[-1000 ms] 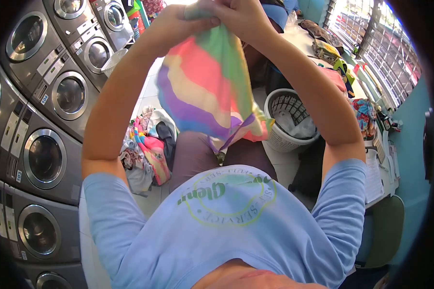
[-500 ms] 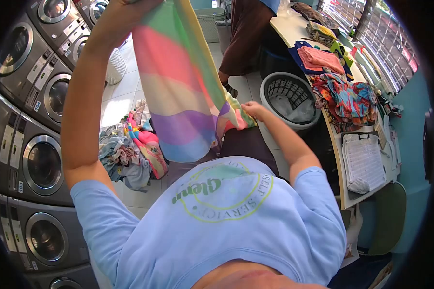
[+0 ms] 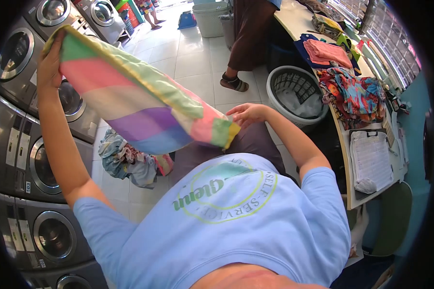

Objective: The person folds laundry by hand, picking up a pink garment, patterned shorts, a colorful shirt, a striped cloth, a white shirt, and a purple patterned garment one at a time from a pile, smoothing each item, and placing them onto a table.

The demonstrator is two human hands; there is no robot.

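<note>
Laundromat floor of pale square tile [image 3: 188, 62] runs beyond both hands; stacked front-load washers [image 3: 14, 120] of grey metal with round glass doors line the wall just behind the left hand. Long cream counter [image 3: 294, 19] curves off past the right hand, carrying folded and loose bright garments [image 3: 352, 91] and a clipboard with paper [image 3: 373, 161]. Another person stands at that counter, dark skirt and sandalled foot [image 3: 234, 83] visible, well beyond the right hand. White perforated plastic laundry basket [image 3: 294, 91], round, sits just past the right hand with pale cloth inside. Heap of mixed clothes [image 3: 128, 161] lies on the floor below the left forearm. Striped cloth [image 3: 140, 108], thin soft fabric in broad green, pink, cream, purple and blue bands with a yellowish edge, spans between the two hands, sagging slightly. Left hand [image 3: 49, 62] is raised high, fingers closed around one top corner. Right hand [image 3: 248, 113] is low near the lap, fingers loosely spread, touching or just beside the far corner; whether it grips is unclear. Judgement: a firm pinch at that lower corner, then even tension along the edge, would square the cloth and keep it off the floor.
</note>
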